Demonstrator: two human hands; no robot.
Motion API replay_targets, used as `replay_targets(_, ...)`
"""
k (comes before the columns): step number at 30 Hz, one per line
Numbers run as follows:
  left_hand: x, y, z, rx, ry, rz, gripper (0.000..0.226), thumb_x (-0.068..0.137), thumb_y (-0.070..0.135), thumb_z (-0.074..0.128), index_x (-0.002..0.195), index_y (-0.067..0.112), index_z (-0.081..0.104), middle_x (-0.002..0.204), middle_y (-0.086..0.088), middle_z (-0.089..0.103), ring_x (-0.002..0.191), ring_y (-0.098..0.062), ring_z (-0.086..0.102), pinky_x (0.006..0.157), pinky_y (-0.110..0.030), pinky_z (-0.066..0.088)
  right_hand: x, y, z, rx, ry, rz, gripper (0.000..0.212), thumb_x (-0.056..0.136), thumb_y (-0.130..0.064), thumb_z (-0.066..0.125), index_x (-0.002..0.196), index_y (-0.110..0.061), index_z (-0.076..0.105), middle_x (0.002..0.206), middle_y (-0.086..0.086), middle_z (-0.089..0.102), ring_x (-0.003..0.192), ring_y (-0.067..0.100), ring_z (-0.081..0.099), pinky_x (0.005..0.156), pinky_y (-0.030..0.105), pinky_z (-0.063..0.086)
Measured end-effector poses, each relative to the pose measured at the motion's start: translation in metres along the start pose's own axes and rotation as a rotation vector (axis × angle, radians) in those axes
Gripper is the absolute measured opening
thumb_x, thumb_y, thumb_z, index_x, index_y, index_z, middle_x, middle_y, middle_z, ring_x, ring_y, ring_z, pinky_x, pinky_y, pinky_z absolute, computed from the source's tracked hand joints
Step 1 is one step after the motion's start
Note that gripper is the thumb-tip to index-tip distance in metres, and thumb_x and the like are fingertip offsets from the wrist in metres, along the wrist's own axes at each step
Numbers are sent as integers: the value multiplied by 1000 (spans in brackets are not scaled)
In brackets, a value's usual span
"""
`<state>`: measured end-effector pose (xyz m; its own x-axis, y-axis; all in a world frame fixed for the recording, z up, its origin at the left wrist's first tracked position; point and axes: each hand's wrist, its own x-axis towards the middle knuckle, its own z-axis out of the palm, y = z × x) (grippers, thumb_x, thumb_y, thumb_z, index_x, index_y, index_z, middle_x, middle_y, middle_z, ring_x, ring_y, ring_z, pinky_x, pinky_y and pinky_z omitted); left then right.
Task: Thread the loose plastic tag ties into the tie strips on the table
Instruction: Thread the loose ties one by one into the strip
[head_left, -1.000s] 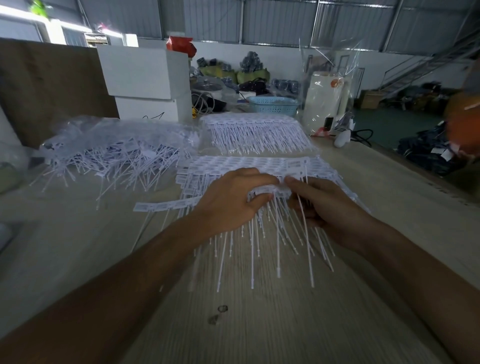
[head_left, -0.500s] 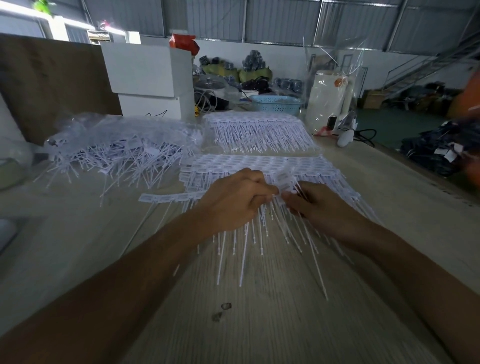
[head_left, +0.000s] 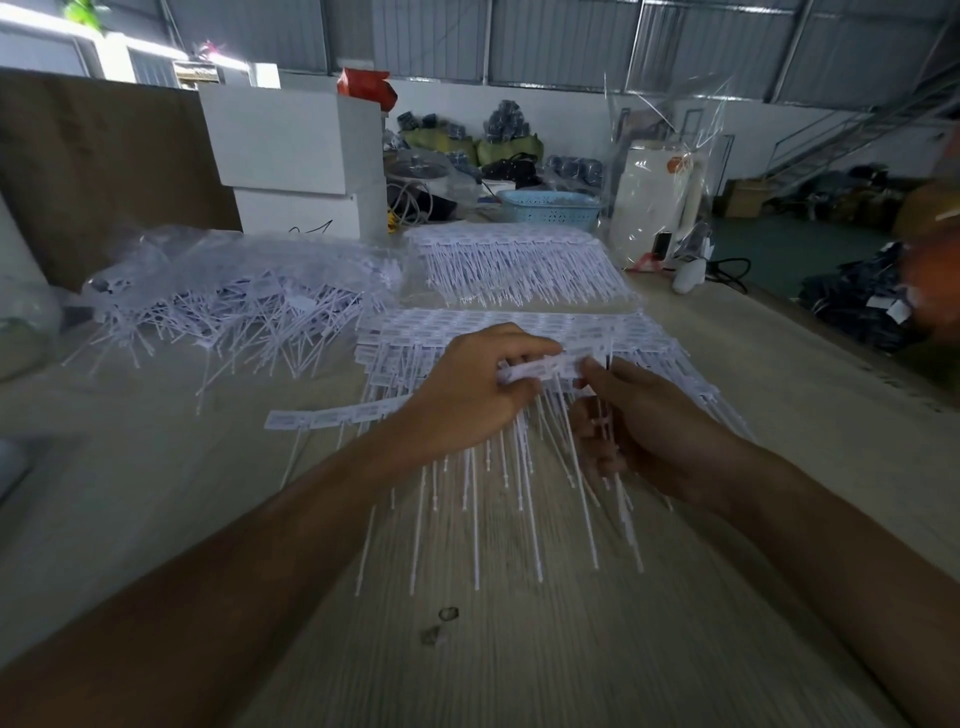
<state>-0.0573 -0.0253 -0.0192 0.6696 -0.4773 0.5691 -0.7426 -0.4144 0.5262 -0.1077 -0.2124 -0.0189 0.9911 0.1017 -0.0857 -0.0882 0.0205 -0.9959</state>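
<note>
Pale wood table (head_left: 519, 649) lies nearest you. Your left hand (head_left: 467, 395) and right hand (head_left: 644, 431) pinch a white tie strip (head_left: 550, 366), its tails hanging toward you. Beyond, finished strips (head_left: 519, 322); far left, loose ties (head_left: 234, 306).

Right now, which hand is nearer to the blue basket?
Right. The right hand lies below the blue basket, the left hand further left.
</note>
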Motion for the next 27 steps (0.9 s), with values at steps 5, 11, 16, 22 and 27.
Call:
replay_targets(5,-1,0,2,24,22,17,36,87,4,71,121,15,70,104,6,68,91,-5,61,79,-13,45,2,0,-2,6,-18,-27,20,102,-31,53,87,-17,55,64,-3,23,50,7,20,37,17,19)
replay_targets(11,-1,1,3,-87,81,9,35,82,9,79,113,21,70,97,13,72,95,7,65,77,-5,45,4,1,-3,-17,-17,-27,34,102,-36,51,87,-10,66,57,-7,32,46,5,25,39,18,19)
replay_targets(16,-1,2,4,-93,35,37,29,86,18,77,114,19,68,102,8,74,97,3,67,80,-10,49,1,0,-1,-80,-3,-64,29,96,-37,61,84,-10,61,56,-7,26,44,6,22,38,19,21)
replay_targets(22,-7,-9,0,138,-87,-11,42,92,23,66,132,30,57,104,8,67,89,-19,66,71,-33,51,1,-6,-3,-11,145,-81,27,99,-29,60,80,-9,61,55,-6,25,43,7,22,37,19,20)
replay_targets(27,-6,-8,1,367,-2,51,28,99,32,58,124,22,65,97,1,67,96,-26,63,74,-36,47,1,-1,-3,-41,102,-86,27,98,-30,60,84,-7,66,56,-4,25,45,7,23,38,19,20)
